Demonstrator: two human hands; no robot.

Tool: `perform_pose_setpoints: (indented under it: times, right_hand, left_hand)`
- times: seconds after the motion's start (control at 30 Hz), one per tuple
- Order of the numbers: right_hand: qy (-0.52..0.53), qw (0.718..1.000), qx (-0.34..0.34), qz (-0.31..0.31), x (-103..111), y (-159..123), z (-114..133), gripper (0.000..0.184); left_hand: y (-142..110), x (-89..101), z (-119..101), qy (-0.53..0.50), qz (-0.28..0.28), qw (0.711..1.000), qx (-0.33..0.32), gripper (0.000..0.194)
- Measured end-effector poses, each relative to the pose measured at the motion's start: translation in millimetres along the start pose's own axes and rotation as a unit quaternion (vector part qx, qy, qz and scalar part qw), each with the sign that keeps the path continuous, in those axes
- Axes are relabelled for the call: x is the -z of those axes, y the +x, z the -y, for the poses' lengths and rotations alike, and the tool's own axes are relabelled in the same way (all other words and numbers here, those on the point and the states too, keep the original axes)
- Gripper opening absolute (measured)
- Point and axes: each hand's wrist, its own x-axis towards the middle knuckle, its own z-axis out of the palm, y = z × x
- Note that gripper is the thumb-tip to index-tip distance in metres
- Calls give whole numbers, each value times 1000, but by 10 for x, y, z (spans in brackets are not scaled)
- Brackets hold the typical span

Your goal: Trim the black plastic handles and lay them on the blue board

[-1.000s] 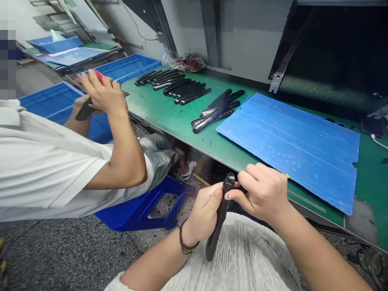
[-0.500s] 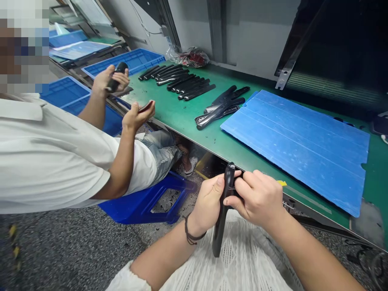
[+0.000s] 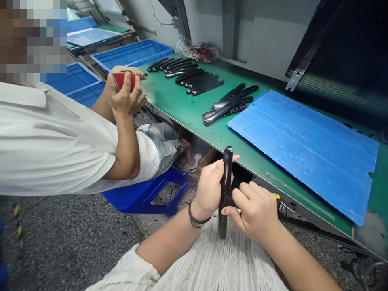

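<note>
A long, glossy black plastic shell, shaped like a handle, stands nearly upright in front of my body. My left hand is wrapped round its middle, thumb on the near face and a fingertip showing past its right side. Close against the shell's right edge is my right hand, its fingers curled and the thumb stretched along toward the lower half. A small dark piece shows between those fingers and the shell, too hidden to name. Similar black shells lie in a crossed pile on the green table.
A blue corrugated sheet covers the table's right part. More black shells lie in a row farther back, near a plastic bag. At left, a co-worker's hands hold a red pad; blue crates and a blue stool are nearby.
My right hand has slid down along the shell, from near its top to around its middle. The co-worker's hands have come together, with the red pad now showing. The view has shifted slightly.
</note>
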Motion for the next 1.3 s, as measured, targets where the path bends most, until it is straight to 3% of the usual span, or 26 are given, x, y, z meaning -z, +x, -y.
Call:
perform_pose_setpoints:
  times: [0.13, 0.33, 0.53, 0.67, 0.9, 1.07, 1.2, 1.3]
  right_hand:
    - [-4, 1000, 11, 12, 18, 2, 14, 58]
    - [2, 996, 50, 69, 36, 13, 65, 56]
    - [14, 993, 55, 100, 80, 14, 103, 64]
    - [-4, 990, 66, 122, 102, 24, 147, 58]
    - [-52, 993, 90, 60, -29, 0, 176, 56]
    - [-50, 995, 90, 2, -157, -88, 176, 51]
    - [10, 1000, 8, 20, -243, -49, 126, 45]
    - [7, 994, -55, 96, -351, 49, 44, 38]
  left_hand:
    - [60, 3, -20, -22, 11, 1000, -4, 58]
    - [177, 19, -145, 1, -32, 999, -27, 59]
    - [316, 50, -198, -18, -42, 999, -12, 61]
    - [387, 82, -276, -46, -51, 998, -10, 61]
    - [484, 140, -352, -89, -101, 991, 24, 60]
    - [649, 341, -297, -93, -179, 979, 31, 52]
    - [750, 571, -406, -92, -221, 971, 11, 51]
    - [769, 735, -559, -88, -236, 968, -20, 51]
